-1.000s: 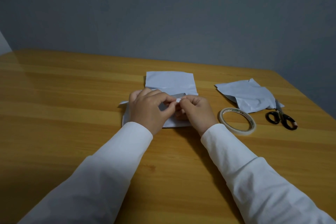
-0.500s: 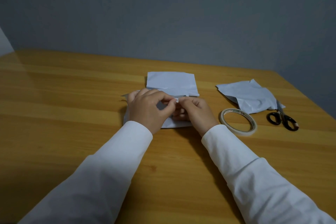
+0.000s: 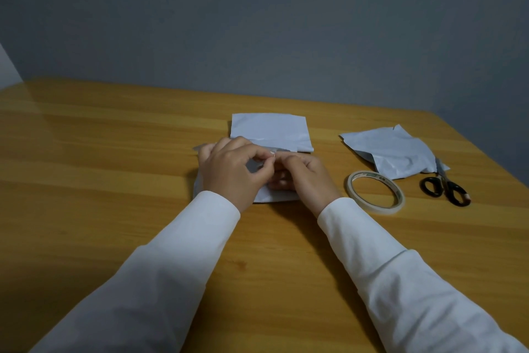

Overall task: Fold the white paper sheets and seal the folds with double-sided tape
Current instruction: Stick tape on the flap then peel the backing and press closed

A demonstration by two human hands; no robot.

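Note:
A folded white paper sheet (image 3: 270, 130) lies on the wooden table (image 3: 114, 152) in the middle, partly under my hands. My left hand (image 3: 232, 172) and my right hand (image 3: 303, 178) meet above the sheet, fingertips pinched together on a tiny white piece of tape (image 3: 273, 155). The lower part of the sheet shows below my hands. A roll of double-sided tape (image 3: 375, 191) lies flat just right of my right wrist. A second, crumpled white sheet (image 3: 395, 152) rests further right.
Black-handled scissors (image 3: 445, 188) lie at the right, their blades under the crumpled sheet, close to the table's right edge. A grey wall stands behind the table.
My hands stay pinched together over the sheet; the fingertips have shifted slightly on the small tape piece. Paper, roll and scissors have not moved.

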